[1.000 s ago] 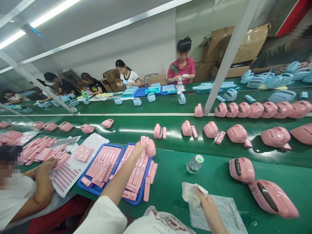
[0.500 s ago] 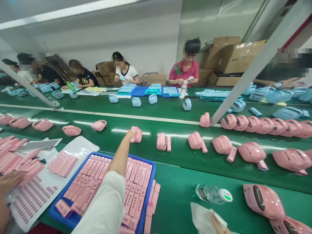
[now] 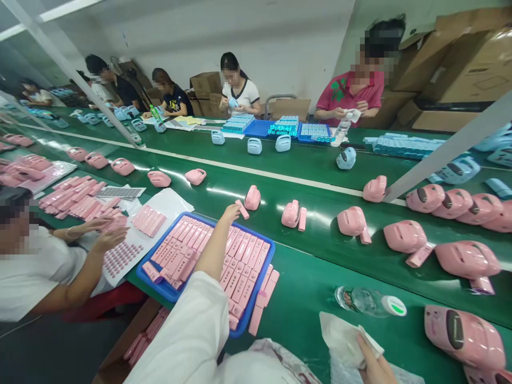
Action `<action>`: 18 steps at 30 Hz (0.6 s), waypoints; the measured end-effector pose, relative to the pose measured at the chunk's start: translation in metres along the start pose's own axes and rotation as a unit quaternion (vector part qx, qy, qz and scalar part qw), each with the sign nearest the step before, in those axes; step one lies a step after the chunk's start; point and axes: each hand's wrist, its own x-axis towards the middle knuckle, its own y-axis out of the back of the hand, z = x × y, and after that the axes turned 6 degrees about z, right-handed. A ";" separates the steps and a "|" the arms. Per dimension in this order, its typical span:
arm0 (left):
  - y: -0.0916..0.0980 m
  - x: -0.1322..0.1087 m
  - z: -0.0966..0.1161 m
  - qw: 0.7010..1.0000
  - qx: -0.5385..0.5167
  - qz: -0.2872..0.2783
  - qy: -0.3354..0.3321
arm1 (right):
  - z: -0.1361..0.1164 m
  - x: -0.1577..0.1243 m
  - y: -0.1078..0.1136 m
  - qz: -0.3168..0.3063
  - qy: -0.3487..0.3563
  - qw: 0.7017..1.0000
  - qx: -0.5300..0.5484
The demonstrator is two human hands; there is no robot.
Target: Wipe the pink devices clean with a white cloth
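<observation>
My left hand (image 3: pixel 231 213) is stretched over the belt, its fingers closed on the end of a small pink bar (image 3: pixel 242 209). Just beyond the bar stands a rounded pink housing (image 3: pixel 252 198). Under my left forearm lies a blue tray (image 3: pixel 269 246) filled with rows of pink bars (image 3: pixel 241 276). At the lower right, my right hand (image 3: pixel 374 361) grips a white cloth (image 3: pixel 346 338) between thumb and fingers, near a clear bottle (image 3: pixel 370 302) lying on its side.
More pink housings line the green belt (image 3: pixel 320 205). A co-worker's hands (image 3: pixel 104 234) handle pink pieces at the left, beside a sticker sheet (image 3: pixel 120 261). Large pink housings (image 3: pixel 466 333) sit at the right. People work across the table; a slanted post (image 3: pixel 452 141) rises at the right.
The view has swung left, bringing the co-worker at the left into sight. My left hand was over a pink housing; now it holds a bar beside one. My right hand still holds the cloth.
</observation>
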 end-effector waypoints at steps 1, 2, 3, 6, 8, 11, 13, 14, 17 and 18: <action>0.007 -0.013 -0.005 1.000 0.016 0.008 -0.012 | -0.001 -0.004 0.000 0.007 -0.035 0.999 0.011; 0.016 -0.028 -0.012 0.999 0.035 0.020 -0.023 | -0.002 -0.008 0.000 0.010 -0.062 0.998 0.021; 0.026 -0.045 -0.020 0.997 0.057 0.035 -0.034 | -0.002 -0.010 0.001 0.009 -0.078 0.997 0.026; 0.063 -0.105 -0.053 0.984 0.138 0.104 -0.049 | 0.001 -0.012 0.007 0.002 -0.087 0.996 0.007; 0.083 -0.148 -0.077 0.965 0.201 0.166 -0.030 | 0.003 -0.011 0.010 -0.003 -0.091 0.996 -0.019; 0.096 -0.198 -0.109 0.932 0.279 0.229 0.025 | 0.004 -0.014 0.011 -0.030 -0.076 0.996 -0.048; 0.093 -0.216 -0.124 0.919 0.311 0.235 0.065 | 0.004 -0.017 0.010 -0.041 -0.066 0.995 -0.055; 0.090 -0.221 -0.129 0.915 0.320 0.231 0.082 | 0.004 -0.019 0.010 -0.046 -0.059 0.996 -0.053; 0.080 -0.224 -0.136 0.914 0.326 0.215 0.105 | 0.007 -0.021 0.010 -0.070 -0.037 0.996 -0.047; 0.078 -0.222 -0.137 0.917 0.322 0.212 0.106 | 0.009 -0.021 0.011 -0.079 -0.028 0.995 -0.048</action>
